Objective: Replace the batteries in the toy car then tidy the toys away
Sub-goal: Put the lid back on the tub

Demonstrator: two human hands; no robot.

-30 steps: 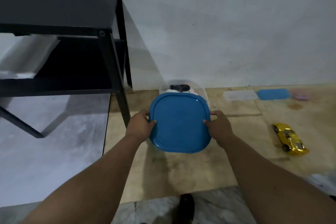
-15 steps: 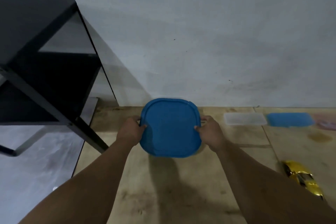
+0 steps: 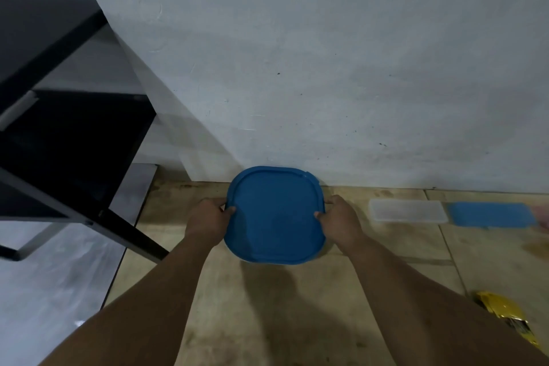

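Observation:
A blue rounded-square lid [image 3: 274, 214] covers a container that stands on the wooden floor by the wall; the container under it is almost fully hidden. My left hand [image 3: 208, 218] grips the lid's left edge, thumb on top. My right hand [image 3: 338, 218] grips its right edge the same way. A yellow toy car [image 3: 505, 313] lies on the floor at the lower right, partly behind my right forearm.
A black metal shelf unit [image 3: 74, 140] stands at the left, one leg reaching close to my left forearm. A clear flat lid [image 3: 408, 210] and a blue flat lid [image 3: 491, 214] lie by the wall to the right. The white wall rises directly behind the container.
The lid has come down over the container, hiding the toys seen inside a second ago. Both hands keep hold of its edges. My view has tilted up toward the wall.

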